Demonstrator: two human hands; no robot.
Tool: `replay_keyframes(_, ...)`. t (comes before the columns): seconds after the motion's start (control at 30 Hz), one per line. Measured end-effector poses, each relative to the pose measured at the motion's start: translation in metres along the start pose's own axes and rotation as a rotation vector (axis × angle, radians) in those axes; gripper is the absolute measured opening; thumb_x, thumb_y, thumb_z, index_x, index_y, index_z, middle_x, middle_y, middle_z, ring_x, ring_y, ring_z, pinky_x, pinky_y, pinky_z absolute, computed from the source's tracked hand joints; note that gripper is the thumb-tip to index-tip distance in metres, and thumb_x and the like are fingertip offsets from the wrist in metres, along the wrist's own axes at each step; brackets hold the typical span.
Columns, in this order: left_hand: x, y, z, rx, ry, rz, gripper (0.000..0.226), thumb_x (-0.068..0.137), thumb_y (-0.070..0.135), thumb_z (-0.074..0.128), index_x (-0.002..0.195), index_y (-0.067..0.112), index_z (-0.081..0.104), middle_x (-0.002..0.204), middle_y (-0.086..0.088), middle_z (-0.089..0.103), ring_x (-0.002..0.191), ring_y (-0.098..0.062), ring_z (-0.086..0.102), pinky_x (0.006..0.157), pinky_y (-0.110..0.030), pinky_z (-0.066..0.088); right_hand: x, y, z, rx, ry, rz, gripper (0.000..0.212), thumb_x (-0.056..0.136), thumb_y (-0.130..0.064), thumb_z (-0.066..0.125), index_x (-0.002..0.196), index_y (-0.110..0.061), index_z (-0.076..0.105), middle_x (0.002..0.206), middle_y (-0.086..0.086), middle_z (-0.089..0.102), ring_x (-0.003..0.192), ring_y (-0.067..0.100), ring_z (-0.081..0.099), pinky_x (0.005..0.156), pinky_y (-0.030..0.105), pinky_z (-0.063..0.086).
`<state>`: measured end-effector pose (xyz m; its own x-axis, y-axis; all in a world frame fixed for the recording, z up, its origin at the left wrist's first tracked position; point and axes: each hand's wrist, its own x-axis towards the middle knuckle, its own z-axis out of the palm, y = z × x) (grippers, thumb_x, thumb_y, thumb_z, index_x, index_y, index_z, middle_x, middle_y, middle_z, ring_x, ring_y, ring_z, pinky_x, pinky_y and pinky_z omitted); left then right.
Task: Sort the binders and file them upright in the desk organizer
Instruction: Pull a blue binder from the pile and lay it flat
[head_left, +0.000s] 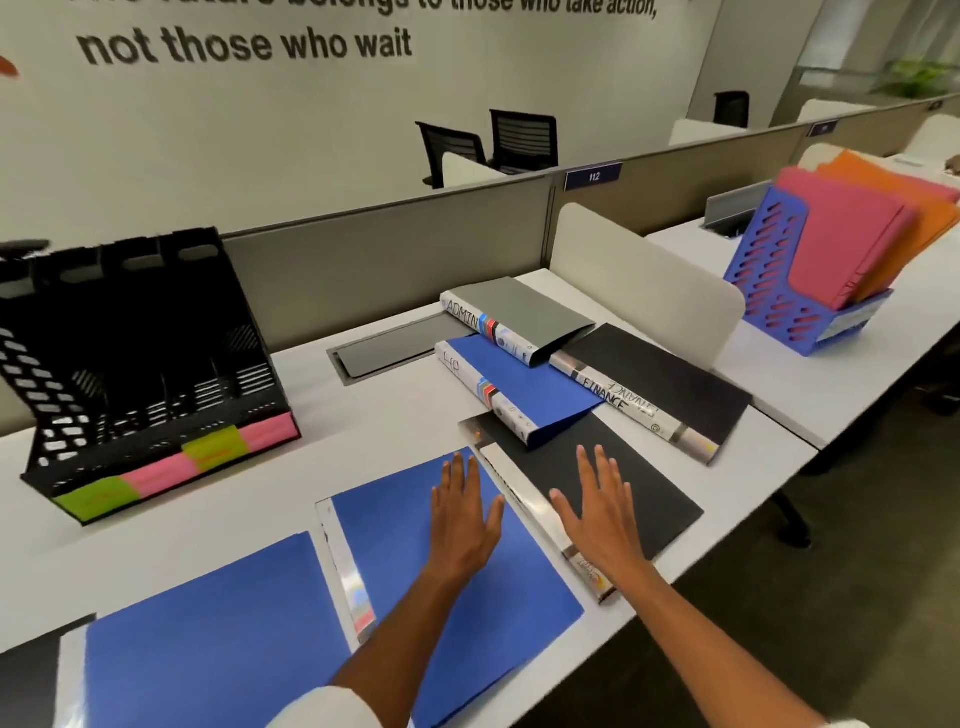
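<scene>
Binders lie flat and overlapping on the desk (395, 415), none yet in the black organizer (150, 364), and with left hand (462, 512) and right hand (602, 512) spread flat, gripping nothing, a careless pull could slide neighbours off the edge.

Left hand (462, 512): palm down, fingers straight and close together, pointing away from the body, thumb splayed toward the right. Forearm bare, running back from the wrist toward the lower left; white sleeve edge at the elbow end.

Right hand (602, 512): palm down, fingers straight and slightly fanned, pointing away, thumb spread out to the left, toward the other hand's thumb. Forearm bare, running back toward the lower right; white sleeve edge just in view.

Hands side by side, apart.
</scene>
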<state>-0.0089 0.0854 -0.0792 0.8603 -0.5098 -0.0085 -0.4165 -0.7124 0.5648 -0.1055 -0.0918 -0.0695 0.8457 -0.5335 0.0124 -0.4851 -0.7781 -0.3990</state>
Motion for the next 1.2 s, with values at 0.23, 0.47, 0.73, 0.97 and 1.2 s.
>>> replay_keyframes(0.23,0.04,-0.013,0.001,-0.028,0.025,-0.101,0.07,0.1,0.047,0.037,0.155,0.019,0.003,0.163,-0.001,-0.008,0.151,-0.02,-0.01,0.121,-0.042,0.003,0.072,-0.007,0.0,0.132,-0.018,-0.057,0.076,0.097,-0.05,0.044,0.155,-0.026,0.003,0.163,0.005,0.0,0.15,0.026,0.0,0.12,0.045,0.006)
replay_keyframes(0.47,0.078,-0.016,0.007,-0.062,0.11,-0.224,0.071,0.1,0.044,0.041,0.155,0.017,0.003,0.163,-0.001,-0.007,0.151,-0.019,-0.009,0.121,-0.039,0.002,0.165,-0.004,0.0,0.292,-0.081,-0.076,0.072,0.098,-0.042,0.048,0.155,-0.02,0.01,0.162,0.005,0.008,0.149,0.024,0.01,0.116,0.042,0.024)
replay_keyframes(0.73,0.109,-0.006,0.02,-0.152,0.235,-0.389,0.071,0.1,0.038,0.047,0.155,0.019,0.005,0.163,0.002,-0.004,0.151,-0.016,-0.005,0.122,-0.038,0.005,0.279,0.002,0.001,0.745,-0.167,0.129,0.057,0.096,-0.029,0.056,0.147,-0.02,0.033,0.147,0.006,0.042,0.121,0.025,0.053,0.089,0.032,0.047)
replay_keyframes(0.97,0.097,0.001,0.018,-0.165,0.328,-0.466,0.068,0.1,0.031,0.049,0.154,0.018,0.01,0.163,0.001,0.001,0.151,-0.016,0.0,0.122,-0.032,0.008,0.332,-0.008,0.005,1.453,-0.345,0.544,0.055,0.095,-0.002,0.056,0.143,-0.006,0.03,0.136,0.023,0.048,0.111,0.042,0.061,0.09,0.043,0.052)
replay_keyframes(1.2,0.079,0.005,0.004,-0.217,0.443,-0.563,0.065,0.1,0.03,0.048,0.154,0.02,0.013,0.163,0.002,0.007,0.151,-0.016,0.005,0.121,-0.031,0.009,0.352,-0.012,0.005,1.618,-0.508,0.669,0.049,0.095,-0.009,0.058,0.139,0.001,0.038,0.14,0.017,0.05,0.122,0.031,0.055,0.094,0.038,0.049)
